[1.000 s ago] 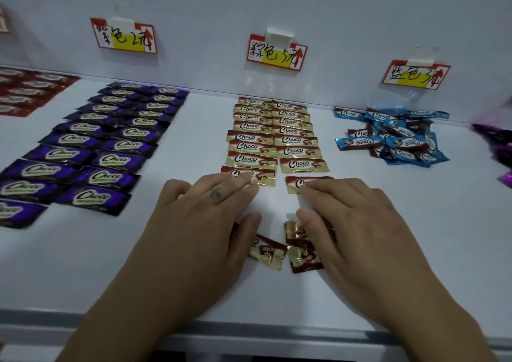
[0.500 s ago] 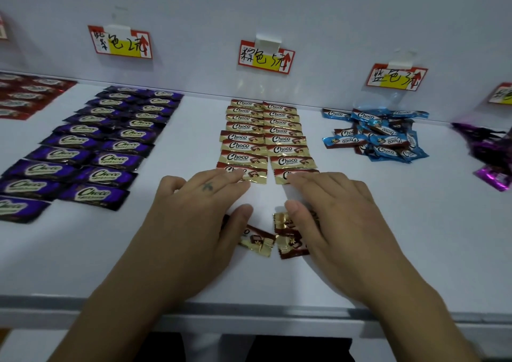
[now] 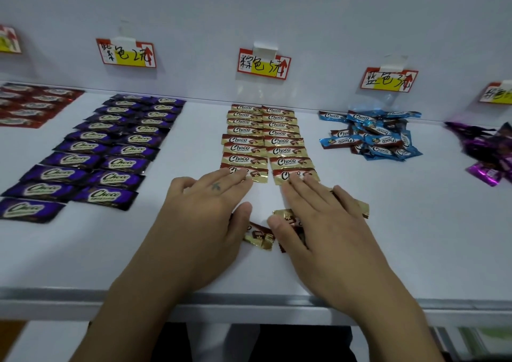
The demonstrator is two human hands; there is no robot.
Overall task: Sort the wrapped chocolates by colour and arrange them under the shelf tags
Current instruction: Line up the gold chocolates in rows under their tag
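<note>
Gold-and-brown wrapped chocolates (image 3: 267, 140) lie in two neat columns under the middle shelf tag (image 3: 263, 64). My left hand (image 3: 206, 215) lies flat, its fingertips pressing the nearest chocolate (image 3: 256, 174) of the left column. My right hand (image 3: 318, 220) lies flat too, fingertips on the nearest chocolate (image 3: 279, 174) of the right column. Several loose gold chocolates (image 3: 260, 235) lie partly hidden beneath both palms. Purple chocolates (image 3: 105, 151) sit in two columns under the left tag (image 3: 126, 52). Blue chocolates (image 3: 374, 137) form a loose heap under the blue tag (image 3: 389, 79).
Dark red chocolates (image 3: 30, 106) lie in rows at far left. A magenta heap (image 3: 487, 154) sits at far right beneath another tag (image 3: 497, 93). The white shelf (image 3: 415, 223) ends in a metal front edge (image 3: 55, 295) near me.
Both hands slid slightly forward, nudging the nearest gold chocolates up against the columns. The view has shifted a little to the right.
</note>
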